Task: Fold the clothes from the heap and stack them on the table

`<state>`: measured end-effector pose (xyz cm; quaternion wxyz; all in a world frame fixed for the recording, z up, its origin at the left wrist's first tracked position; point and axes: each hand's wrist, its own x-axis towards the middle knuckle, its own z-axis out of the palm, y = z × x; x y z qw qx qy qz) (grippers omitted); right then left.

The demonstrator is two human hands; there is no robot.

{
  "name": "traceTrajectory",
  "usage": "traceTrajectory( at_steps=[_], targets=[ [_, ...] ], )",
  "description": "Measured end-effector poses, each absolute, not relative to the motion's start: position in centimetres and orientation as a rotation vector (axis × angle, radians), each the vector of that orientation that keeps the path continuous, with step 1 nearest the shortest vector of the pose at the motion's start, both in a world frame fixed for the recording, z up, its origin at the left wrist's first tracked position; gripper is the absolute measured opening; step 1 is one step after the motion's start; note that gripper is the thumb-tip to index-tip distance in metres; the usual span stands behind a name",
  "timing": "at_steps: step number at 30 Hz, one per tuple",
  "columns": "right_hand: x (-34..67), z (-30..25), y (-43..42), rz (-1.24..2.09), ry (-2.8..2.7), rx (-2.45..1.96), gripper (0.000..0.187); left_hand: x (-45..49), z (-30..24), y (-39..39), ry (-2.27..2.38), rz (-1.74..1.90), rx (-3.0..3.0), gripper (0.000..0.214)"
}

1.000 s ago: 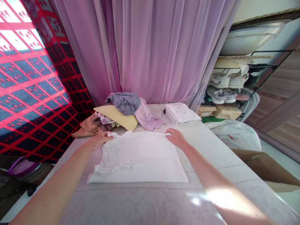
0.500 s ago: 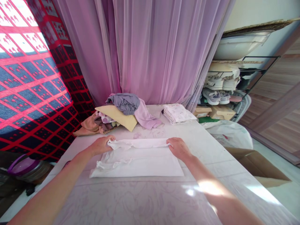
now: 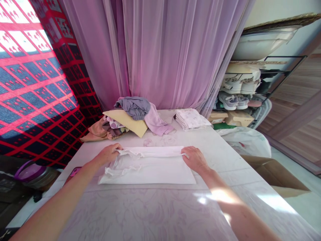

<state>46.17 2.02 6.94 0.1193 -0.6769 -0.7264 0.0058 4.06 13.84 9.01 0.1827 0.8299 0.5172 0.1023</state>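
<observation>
A white garment [image 3: 155,172] with ruffled trim at its left side lies flat on the table [image 3: 140,214], its far edge folded over in a narrow strip. My left hand [image 3: 110,153] is closed on the far left corner of that strip, beside the ruffles. At the far right corner, my right hand [image 3: 194,158] pinches the other end, and a bit of white cloth shows between thumb and fingers. Some fingertips of both hands are hidden by the cloth or by the hands themselves.
Behind the left hand is a heap of clothes [image 3: 134,108]. A folded patterned stack [image 3: 192,119] sits at the back right. A pink-edged phone [image 3: 75,171] lies near the left forearm. Off the right side are a cardboard box [image 3: 273,174] and a shoe rack [image 3: 283,72].
The right hand has shifted slightly right and turned its fingers further around the strip's end. The folded strip lies flatter. The whole view has shifted a little.
</observation>
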Motion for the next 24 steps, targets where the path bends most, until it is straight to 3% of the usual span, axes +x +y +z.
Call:
traceTrajectory(
  at_steps=[6,13,24],
  targets=[
    [46.2,6.9,1.6,0.075,-2.166,-1.978,0.028,4.0,8.9,13.3,1.378,0.180,2.520,0.035],
    [46.2,7.3,1.6,0.091,-2.236,-1.981,0.032,4.1,8.7,13.2,1.429,0.175,2.486,0.054],
    [46.2,7.6,1.6,-0.003,-2.240,-2.019,0.034,3.8,9.2,15.3,1.727,0.354,2.459,0.039]
  ],
)
